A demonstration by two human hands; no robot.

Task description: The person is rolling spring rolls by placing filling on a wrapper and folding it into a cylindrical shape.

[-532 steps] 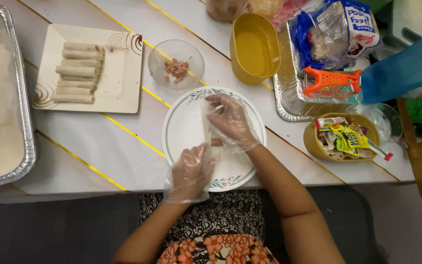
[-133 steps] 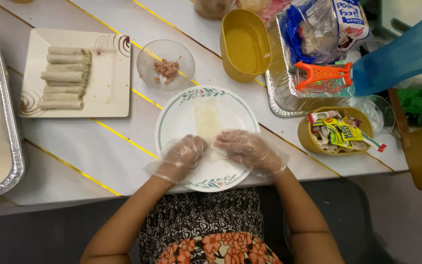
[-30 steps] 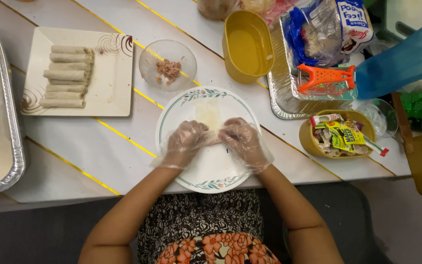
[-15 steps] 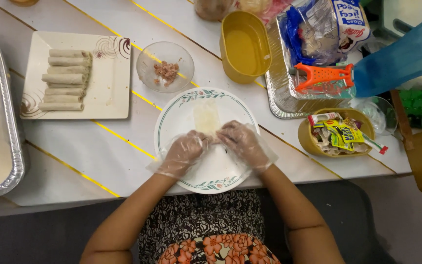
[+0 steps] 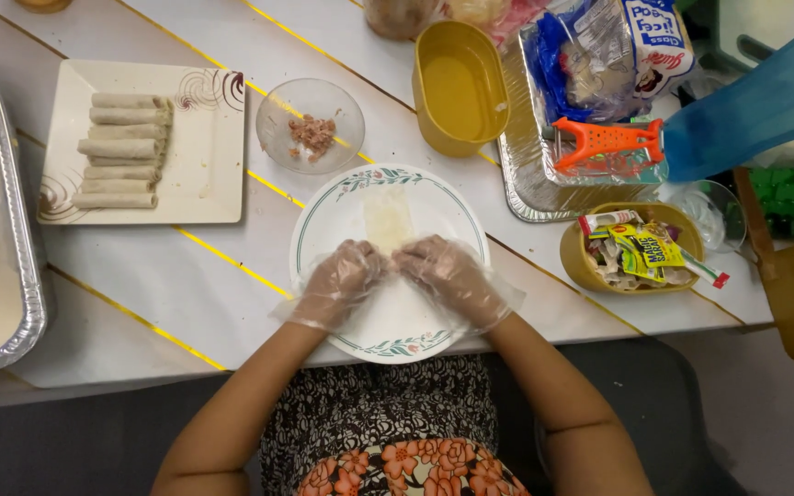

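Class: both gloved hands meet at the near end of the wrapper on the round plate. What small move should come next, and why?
Probably roll the near end forward. The left hand and right hand pinch the wrapper at its near edge, the far part still lies flat on the plate, and finished rolls show the aim.

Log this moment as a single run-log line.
left hand: gloved, on wrapper | right hand: gloved, on wrapper | wrapper on round plate | finished rolls on square plate
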